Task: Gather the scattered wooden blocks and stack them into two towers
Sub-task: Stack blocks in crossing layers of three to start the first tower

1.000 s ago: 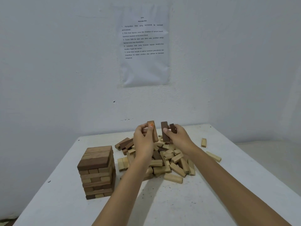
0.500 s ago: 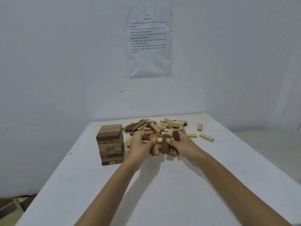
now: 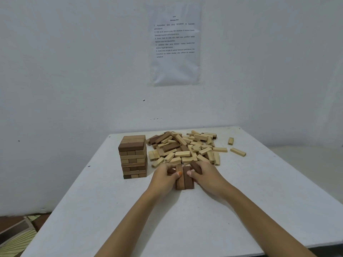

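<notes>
— While both hands are down on the bench (image 3: 92, 210), where does the work lie?
— Between them, dead centre: two brown blocks (image 3: 184, 179), flat, side by side and touching, just this side of the pile (image 3: 185, 147). On one flank the left hand (image 3: 162, 178), on the other the right hand (image 3: 207, 176).
— Long axis?
— It runs away from the person, toward the pile. The end faces look back at the camera.
— Grip?
— Both hands are curled in close. The left thumb presses the left block of the pair and the right thumb presses the right one. The right fingers also wrap a darker block (image 3: 196, 166), tilted, by the pair's far right corner. Something dark shows under the left fingers; I cannot tell whether it is a separate piece.
— Which hand is nearer for the next move?
— The right, by my judgement. The darker block would go down along the pair's right side, on the same axis, to close a layer of three.
— Look of the pieces?
— Plain oblong wood, reddish brown, with square-cut ends. The right one of the pair is darker. The pile is mostly pale, and some pieces carry printed numbers.
— Progress?
— One tower (image 3: 133, 156) stands left of the pair, apart from it. The second looks barely begun.
</notes>
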